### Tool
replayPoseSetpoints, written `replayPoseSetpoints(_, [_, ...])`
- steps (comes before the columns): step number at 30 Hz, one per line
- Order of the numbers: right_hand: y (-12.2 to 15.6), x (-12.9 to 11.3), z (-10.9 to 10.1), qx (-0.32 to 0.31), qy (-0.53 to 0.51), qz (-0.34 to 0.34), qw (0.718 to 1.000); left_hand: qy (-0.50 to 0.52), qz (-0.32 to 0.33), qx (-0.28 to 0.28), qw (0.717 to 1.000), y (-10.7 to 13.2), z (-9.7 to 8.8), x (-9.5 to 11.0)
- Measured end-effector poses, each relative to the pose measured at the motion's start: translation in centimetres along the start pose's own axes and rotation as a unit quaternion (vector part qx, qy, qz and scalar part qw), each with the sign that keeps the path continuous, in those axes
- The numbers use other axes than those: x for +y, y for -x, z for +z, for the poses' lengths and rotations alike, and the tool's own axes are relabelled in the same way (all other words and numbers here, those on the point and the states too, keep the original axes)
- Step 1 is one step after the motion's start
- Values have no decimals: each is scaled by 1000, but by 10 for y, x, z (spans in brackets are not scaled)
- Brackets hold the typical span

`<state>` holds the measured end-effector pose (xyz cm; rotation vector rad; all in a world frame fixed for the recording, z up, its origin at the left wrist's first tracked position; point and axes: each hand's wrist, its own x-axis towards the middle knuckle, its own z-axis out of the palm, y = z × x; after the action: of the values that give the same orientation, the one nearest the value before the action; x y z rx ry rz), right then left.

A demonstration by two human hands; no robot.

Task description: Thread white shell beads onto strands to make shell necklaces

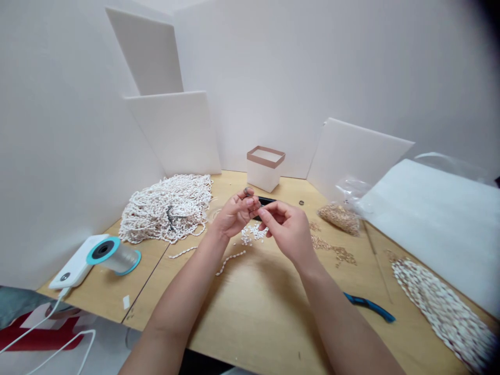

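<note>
The heap of white shell strands (pixel 166 208) sits back at upper left, seemingly out of the way of the left hand (pixel 234 213) and right hand (pixel 283 229), together at centre, fingertips meeting on something too small to tell above loose white beads (pixel 252 234), with blue-handled pliers (pixel 371 307) kept towards the lower right edge of the wooden table (pixel 250 323).

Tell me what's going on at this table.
A person is working at a wooden table. Their left hand and right hand are raised close together, fingertips meeting around a small dark item too small to make out. Below them lie loose white beads and a black object. A large heap of white bead strands sits to the left, near a spool of clear cord. To the right are blue-handled pliers and a plastic bag of tan beads.
</note>
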<state>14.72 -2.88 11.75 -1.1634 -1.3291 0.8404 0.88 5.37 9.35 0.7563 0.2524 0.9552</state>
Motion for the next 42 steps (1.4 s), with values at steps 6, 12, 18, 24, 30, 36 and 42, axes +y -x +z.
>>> replayPoseSetpoints(6, [3,-2,4,28,4,-16,999,6,-1,1,1000,3,5,2])
replayPoseSetpoints(12, [5,-2,6,40,7,-16,999,-15,11,8,1000,2,4,3])
replayPoseSetpoints(18, [7,-4,7,57,10,-32,998,-60,34,19,997,2,1,4])
replayPoseSetpoints(24, [7,-4,7,57,32,-33,997,-105,38,37,993,2,2,5])
replayPoseSetpoints(30, [6,-5,6,56,44,-41,997,-115,45,40,992,2,2,5])
replayPoseSetpoints(36, [7,-4,6,55,45,-44,997,-117,45,38,991,3,3,5])
replayPoseSetpoints(42, [6,-3,7,51,46,-43,997,-107,53,30,992,3,2,4])
